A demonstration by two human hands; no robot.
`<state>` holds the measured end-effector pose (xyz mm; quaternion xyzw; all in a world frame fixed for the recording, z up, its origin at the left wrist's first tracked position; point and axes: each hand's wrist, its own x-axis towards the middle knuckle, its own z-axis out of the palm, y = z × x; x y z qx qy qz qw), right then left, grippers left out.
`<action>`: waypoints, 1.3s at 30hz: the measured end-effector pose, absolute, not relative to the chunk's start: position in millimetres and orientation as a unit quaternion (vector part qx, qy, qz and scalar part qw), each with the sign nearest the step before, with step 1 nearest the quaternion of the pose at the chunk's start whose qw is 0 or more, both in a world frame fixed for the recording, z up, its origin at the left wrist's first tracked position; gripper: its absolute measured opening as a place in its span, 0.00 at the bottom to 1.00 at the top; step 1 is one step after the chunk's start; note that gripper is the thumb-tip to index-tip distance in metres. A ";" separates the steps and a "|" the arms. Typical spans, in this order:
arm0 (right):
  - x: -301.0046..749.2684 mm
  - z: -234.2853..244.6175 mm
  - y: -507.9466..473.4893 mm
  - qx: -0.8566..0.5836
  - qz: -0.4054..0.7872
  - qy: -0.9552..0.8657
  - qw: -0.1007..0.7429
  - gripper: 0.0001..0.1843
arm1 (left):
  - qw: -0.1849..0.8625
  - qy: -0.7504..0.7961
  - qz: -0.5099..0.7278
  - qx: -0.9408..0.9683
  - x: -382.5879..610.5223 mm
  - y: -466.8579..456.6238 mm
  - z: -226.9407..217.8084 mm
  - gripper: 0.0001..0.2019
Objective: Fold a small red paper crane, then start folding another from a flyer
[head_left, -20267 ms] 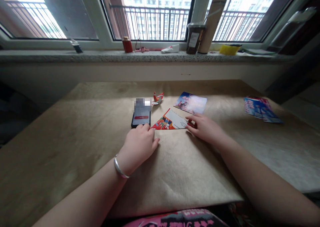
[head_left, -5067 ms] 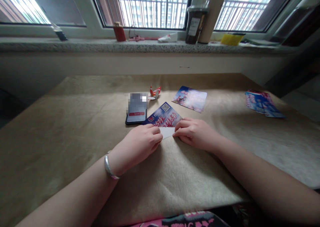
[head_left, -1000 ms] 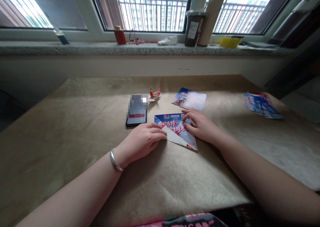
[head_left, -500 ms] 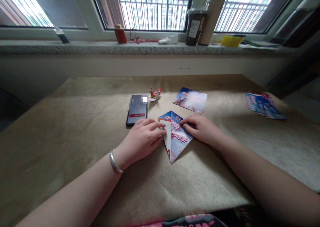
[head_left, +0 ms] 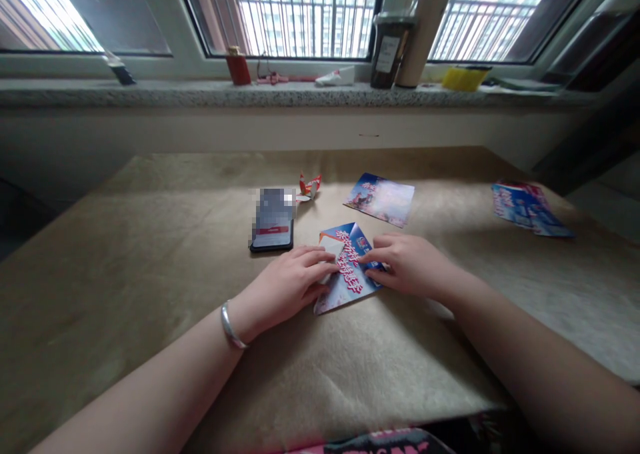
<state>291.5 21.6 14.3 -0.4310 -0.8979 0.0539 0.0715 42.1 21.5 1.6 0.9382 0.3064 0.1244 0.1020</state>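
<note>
Daylight from windows (head_left: 295, 14) behind, glare outside; table (head_left: 125, 274) dim, soft shadows; wide-angle bending edges, slight blur.

Blue printed paper (head_left: 350, 267), partly folded, lies flat on table

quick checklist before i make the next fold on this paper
1. Both hands on the folded paper: ok, the left hand and right hand press on it.
2. Paper lying flat on the table: ok where visible.
3. Edges lined up: cannot tell, the fingers cover them.
4. Phone clear of the paper: ok, apart, to its left.
5. Flyer and small paper figure out of the way: ok, farther back.
</note>
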 end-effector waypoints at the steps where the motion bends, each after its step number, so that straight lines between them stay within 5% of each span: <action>1: 292.3 15.1 21.7 -0.415 0.048 -0.905 0.085 0.11 | 0.097 0.314 0.129 0.936 42.7 21.2 1.5 0.16; 12: 288.3 11.6 20.9 -0.297 0.148 -0.937 0.107 0.29 | 0.092 0.333 0.111 0.932 42.5 18.7 10.6 0.12; 21: 285.4 15.4 19.0 -0.275 0.166 -0.937 0.140 0.14 | 0.067 0.310 0.071 0.946 36.9 16.0 6.4 0.26; 31: 283.5 17.2 15.9 -0.374 0.155 -0.904 0.137 0.11 | 0.120 0.305 0.135 0.935 43.4 16.5 13.6 0.05; 39: 284.7 8.8 20.7 -0.459 0.221 -0.842 0.176 0.08 | 0.102 0.331 0.174 0.922 45.1 17.5 2.6 0.07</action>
